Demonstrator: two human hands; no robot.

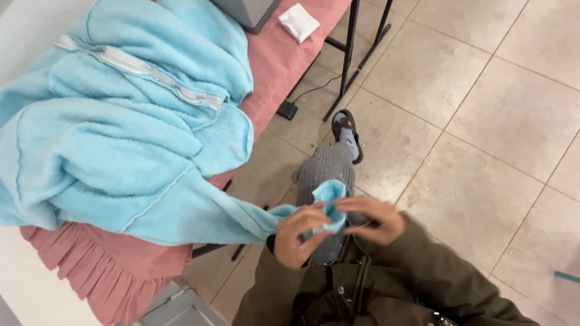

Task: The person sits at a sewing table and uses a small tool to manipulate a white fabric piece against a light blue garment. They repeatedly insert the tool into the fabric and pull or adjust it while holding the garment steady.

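Left grip: my left hand [299,234] is pinching the end of the light blue fleece garment [121,139], fingers closed over the fabric.
Right grip: my right hand [373,218] is clamping the same end from the other side, its fingertips meeting the left ones.
Where the garment is: most of it is lying heaped on the counter under the pink cloth [115,278], with one long part stretching off the edge to my hands, above my lap.
Zip: a pale zip strip [139,69] is running across the heap.
Doing it well: I am keeping both pinches near the tip, so the end stays flat and does not twist.
Watch: the heavy heap is pulling back, so I am holding firmly without yanking.
Nearby: a white folded cloth [298,22] is lying further along the counter.
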